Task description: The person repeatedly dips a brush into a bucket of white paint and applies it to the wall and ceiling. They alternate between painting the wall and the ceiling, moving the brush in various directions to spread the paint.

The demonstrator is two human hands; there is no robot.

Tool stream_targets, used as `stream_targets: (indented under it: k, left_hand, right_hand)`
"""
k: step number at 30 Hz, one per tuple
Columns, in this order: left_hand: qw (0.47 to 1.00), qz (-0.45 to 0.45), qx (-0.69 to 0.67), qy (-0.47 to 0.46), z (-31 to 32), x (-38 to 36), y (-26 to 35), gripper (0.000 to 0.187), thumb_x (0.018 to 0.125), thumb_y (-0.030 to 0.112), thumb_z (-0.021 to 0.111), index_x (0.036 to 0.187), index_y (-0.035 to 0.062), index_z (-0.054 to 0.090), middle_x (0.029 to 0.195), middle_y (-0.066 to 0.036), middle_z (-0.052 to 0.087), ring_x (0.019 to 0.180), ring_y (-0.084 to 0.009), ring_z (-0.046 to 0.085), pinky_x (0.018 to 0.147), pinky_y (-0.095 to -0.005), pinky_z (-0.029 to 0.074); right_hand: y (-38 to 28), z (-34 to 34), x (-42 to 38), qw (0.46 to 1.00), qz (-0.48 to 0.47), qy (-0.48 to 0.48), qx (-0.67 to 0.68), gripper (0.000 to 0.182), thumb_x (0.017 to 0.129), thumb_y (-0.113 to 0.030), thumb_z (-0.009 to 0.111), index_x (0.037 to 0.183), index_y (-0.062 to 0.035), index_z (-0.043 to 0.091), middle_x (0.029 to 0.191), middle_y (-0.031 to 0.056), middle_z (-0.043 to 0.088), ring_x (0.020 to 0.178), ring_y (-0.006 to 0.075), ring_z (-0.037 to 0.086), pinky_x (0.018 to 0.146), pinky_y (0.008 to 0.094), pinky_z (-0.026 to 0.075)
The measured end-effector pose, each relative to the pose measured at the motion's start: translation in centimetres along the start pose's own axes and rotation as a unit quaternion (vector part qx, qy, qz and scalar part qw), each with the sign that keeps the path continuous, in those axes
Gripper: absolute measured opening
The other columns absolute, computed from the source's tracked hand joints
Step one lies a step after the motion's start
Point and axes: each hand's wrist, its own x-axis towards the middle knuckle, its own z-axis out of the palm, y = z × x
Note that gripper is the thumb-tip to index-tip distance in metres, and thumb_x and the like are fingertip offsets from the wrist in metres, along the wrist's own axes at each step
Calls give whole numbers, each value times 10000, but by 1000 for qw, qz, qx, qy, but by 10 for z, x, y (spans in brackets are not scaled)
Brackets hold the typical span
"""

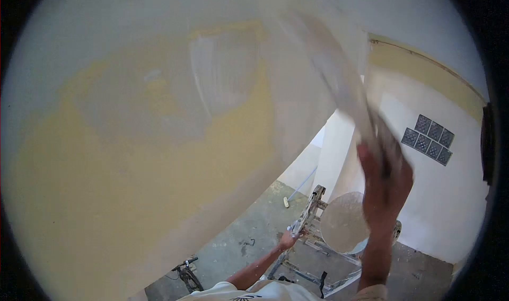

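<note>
My right hand (387, 184) is raised at the right, its fingers wrapped round a long flat tool (339, 78), blurred by motion, that reaches up to the wall surface. Yellow paint on this surface (212, 168) is partly covered by pale grey-white smears (222, 73). Lower down, my left hand (289, 240) is closed on the end of a stained ladder-like frame (309, 212). Between the two arms, a round container of pale grey material (344, 222) rests on the frame.
A mop-like tool with a blue handle (286, 201) is on the grey floor (233, 246). Part of a bicycle (188, 275) shows at the bottom. Dark patterned vent blocks (428, 140) are set in the white wall (408, 195) at the right.
</note>
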Motion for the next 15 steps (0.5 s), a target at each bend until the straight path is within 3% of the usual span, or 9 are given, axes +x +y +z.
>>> stream_targets:
  k: [1, 3, 5, 7, 9, 11, 13, 14, 15]
  left_hand:
    - [1000, 7, -19, -13, -1, 1, -6, 379, 762, 353, 445, 952, 32, 508, 901, -100, 559, 848, -244, 518, 741, -333, 392]
    - [1000, -1, -3, -12, -6, 0, 12, 426, 765, 403, 435, 948, 25, 506, 894, -98, 559, 844, -238, 519, 739, -337, 394]
    - [1000, -10, 9, -11, -8, -2, 33, 476, 767, 453, 425, 945, 19, 504, 886, -96, 560, 841, -232, 521, 736, -341, 396]
    - [1000, -17, -19, 1, -11, -5, 45, 472, 765, 448, 434, 948, 18, 501, 867, -97, 563, 842, -224, 521, 739, -336, 398]
    - [999, -11, -38, 26, -6, -7, 32, 438, 764, 404, 441, 958, 15, 495, 859, -97, 564, 843, -217, 522, 742, -326, 400]
    - [997, 2, -58, 53, -3, -3, 37, 406, 763, 360, 448, 968, 12, 488, 850, -97, 566, 845, -211, 523, 746, -317, 402]
    - [997, -28, 71, -24, -13, -3, 49, 375, 752, 297, 450, 989, 8, 476, 870, -109, 559, 848, -210, 525, 750, -304, 403]
    - [999, -20, -41, -10, -7, -1, 34, 369, 751, 293, 451, 984, 9, 485, 893, -120, 551, 851, -227, 522, 754, -316, 398]
    - [999, -21, -42, -12, -3, 0, 18, 369, 751, 293, 451, 984, 9, 485, 893, -120, 551, 851, -227, 522, 754, -316, 398]
  right_hand:
    - [-9, 1, 19, 993, -69, -9, -94, 294, 763, -75, 508, 1039, 26, 489, 946, 159, 558, 815, 180, 557, 716, 273, 428]
    - [-28, 9, 38, 999, -17, -19, -21, 319, 764, -183, 518, 1021, 5, 504, 883, 137, 574, 753, 191, 568, 646, 282, 463]
    - [-31, 17, 46, 981, -171, -49, -78, 312, 759, -160, 513, 1028, -2, 505, 959, 133, 562, 832, 217, 564, 709, 304, 449]
    - [-42, 18, 25, 980, -50, -164, -105, 283, 764, -95, 491, 1025, 12, 504, 1020, 144, 532, 899, 199, 546, 762, 273, 420]
    - [-38, 15, -9, 960, -22, -208, -188, 275, 747, -66, 514, 1018, -21, 519, 726, 135, 549, 581, 203, 544, 558, 263, 422]
    - [-30, 1, -37, 946, 22, -262, -187, 296, 713, -48, 545, 1008, -38, 529, 614, 102, 496, 485, 209, 480, 481, 283, 389]
    - [-25, -12, -44, 948, 23, -260, -184, 310, 697, -15, 548, 1006, -33, 527, 621, 112, 506, 489, 171, 488, 474, 282, 391]
    - [-23, -18, -44, 956, 14, -226, -186, 309, 718, -68, 542, 1026, -60, 518, 605, 90, 489, 483, 188, 494, 463, 290, 402]
    - [-22, -21, -45, 963, 7, -191, -189, 310, 739, -122, 536, 1046, -87, 509, 589, 68, 471, 478, 205, 500, 453, 298, 412]
